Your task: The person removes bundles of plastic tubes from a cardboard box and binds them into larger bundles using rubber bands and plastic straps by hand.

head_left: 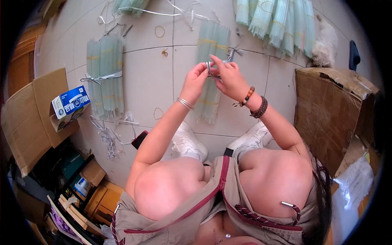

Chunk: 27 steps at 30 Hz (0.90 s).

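Grey-white strip: pinched between left hand and right hand, over the central tube bundle, apparently for tension. Bundle: on tiled floor, yellow bands presumably holding tubes together. Left of it: strip-tied bundle. Beyond, right: grouped bundles. Nearer, right: cardboard box.

Beige jacket, maroon zip; silver bangles; white shoes.
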Motion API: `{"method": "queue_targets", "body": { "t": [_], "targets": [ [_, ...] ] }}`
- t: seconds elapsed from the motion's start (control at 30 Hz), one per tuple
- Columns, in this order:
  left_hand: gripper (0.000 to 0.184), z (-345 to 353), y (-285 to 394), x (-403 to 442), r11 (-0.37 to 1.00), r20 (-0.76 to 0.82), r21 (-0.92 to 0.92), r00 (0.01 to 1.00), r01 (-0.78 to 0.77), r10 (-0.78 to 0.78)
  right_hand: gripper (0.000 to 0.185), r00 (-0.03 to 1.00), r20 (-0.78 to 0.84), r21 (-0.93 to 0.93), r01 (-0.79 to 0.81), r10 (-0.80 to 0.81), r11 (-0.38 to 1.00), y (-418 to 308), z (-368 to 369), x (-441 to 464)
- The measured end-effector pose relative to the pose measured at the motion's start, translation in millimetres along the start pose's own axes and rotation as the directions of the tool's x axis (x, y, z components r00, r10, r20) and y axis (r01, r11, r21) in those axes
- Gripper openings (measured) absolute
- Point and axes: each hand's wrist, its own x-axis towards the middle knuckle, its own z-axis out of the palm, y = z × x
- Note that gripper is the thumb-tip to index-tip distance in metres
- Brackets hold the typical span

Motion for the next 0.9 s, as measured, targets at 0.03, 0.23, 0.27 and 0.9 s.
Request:
{"method": "queue_targets", "body": {
  "t": [0.03, 0.23, 0.27, 0.9],
  "targets": [
    [0.029, 0.8, 0.0, -0.2, 1.0, 0.005, -0.003, 1.0, 0.002, -0.002, 0.079, 0.999, 0.04, 0.018, 0.012, -0.013, 1.0, 0.4, -1.9, 0.9],
    [0.029, 2.1, -2.4, -1.7, 1.0, 0.005, 0.005, 1.0, 0.01, -0.01, 0.093, 0.987, 0.157, 0.088, 0.013, -0.027, 0.996, -3.1, -9.1, -5.2],
    [0.029, 2.3, -3.6, -1.4, 1.0, 0.0, 0.006, 1.0, 0.007, -0.007, 0.092, 0.993, 0.109, 0.098, 0.045, -0.055, 0.994, 0.8, -5.1, -4.5],
    [0.028, 2.2, -8.6, -3.5, 0.999, 0.068, 0.011, 0.997, -0.043, 0.043, 0.036, 0.969, -0.132, 0.174, -0.183, 0.207, 0.968, -8.8, -22.9, -11.7]
  ]
}}
